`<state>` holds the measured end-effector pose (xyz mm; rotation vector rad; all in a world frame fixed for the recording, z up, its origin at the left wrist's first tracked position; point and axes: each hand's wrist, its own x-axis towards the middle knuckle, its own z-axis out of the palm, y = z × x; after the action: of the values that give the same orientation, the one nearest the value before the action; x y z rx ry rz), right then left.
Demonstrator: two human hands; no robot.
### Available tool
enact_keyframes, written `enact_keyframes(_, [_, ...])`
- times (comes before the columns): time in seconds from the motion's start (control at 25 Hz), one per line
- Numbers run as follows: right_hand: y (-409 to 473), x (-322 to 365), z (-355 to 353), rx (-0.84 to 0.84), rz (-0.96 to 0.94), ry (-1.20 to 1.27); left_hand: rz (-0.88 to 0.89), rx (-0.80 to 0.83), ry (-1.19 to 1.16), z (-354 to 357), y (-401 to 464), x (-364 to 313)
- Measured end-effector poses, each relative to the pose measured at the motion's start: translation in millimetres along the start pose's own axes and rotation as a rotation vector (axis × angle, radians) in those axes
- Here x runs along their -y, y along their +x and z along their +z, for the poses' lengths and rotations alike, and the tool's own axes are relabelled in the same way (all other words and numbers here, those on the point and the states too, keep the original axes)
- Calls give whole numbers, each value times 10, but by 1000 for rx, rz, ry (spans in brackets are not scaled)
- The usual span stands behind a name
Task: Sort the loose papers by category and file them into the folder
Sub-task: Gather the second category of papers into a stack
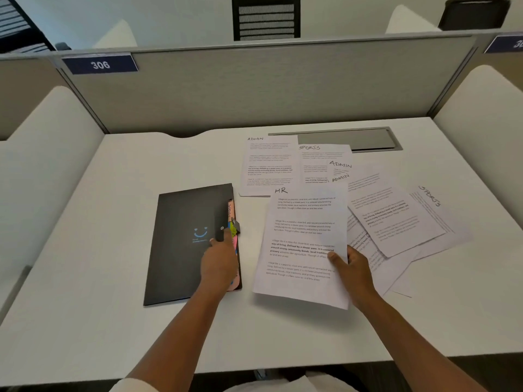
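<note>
Hands apart: left [219,260] fingertips on closed folder [184,244]; right [349,268] pinching HR sheet [302,244].

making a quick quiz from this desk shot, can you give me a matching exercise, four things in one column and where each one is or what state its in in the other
Things:
1. HR sheet
2. black folder
3. tilted SPORTS sheet
4. 306 sign

Places or states:
A. on the partition, top left
B. closed on the desk, left hand at its clasp edge
C. far right of the spread of papers
D. gripped at its right edge by the right hand

Pairs: 1-D, 2-B, 3-C, 4-A
</note>
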<state>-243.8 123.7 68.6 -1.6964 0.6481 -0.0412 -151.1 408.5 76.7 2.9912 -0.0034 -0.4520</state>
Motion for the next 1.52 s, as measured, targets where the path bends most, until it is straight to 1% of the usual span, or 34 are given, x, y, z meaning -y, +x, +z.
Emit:
enact_keyframes(0.08, [1, 23, 14, 11, -6, 0, 42, -9, 120, -87, -53, -19])
enact_keyframes(0.16, [6, 47, 41, 21, -14, -3, 43, -30, 190, -168, -100, -3])
enact_keyframes(0.52, [22, 172, 234, 49, -19, 61, -58, -230, 108, -172, -260, 54])
enact_keyframes(0.68, [48, 194, 283, 59, -17, 57, -73, -216, 84, -163, -303, 30])
enact_keyframes(0.84, [81, 206, 280, 68, -18, 49, -90, -228, 2, -186, -315, 37])
enact_keyframes(0.96, [101, 204, 286, 71, -15, 45, -60, -220, -36, -196, -325, 50])
enact_keyframes(1.08, [130, 202, 307, 76, -16, 36, -17, -158, -4, -231, -302, 73])
enact_keyframes(1.24, [165, 206, 341, 91, -14, 23, -41, -87, 43, -255, -285, 90])
enact_keyframes(1.52, [191, 233, 394, 108, -12, 43, -112, -178, -19, -72, -221, 134])
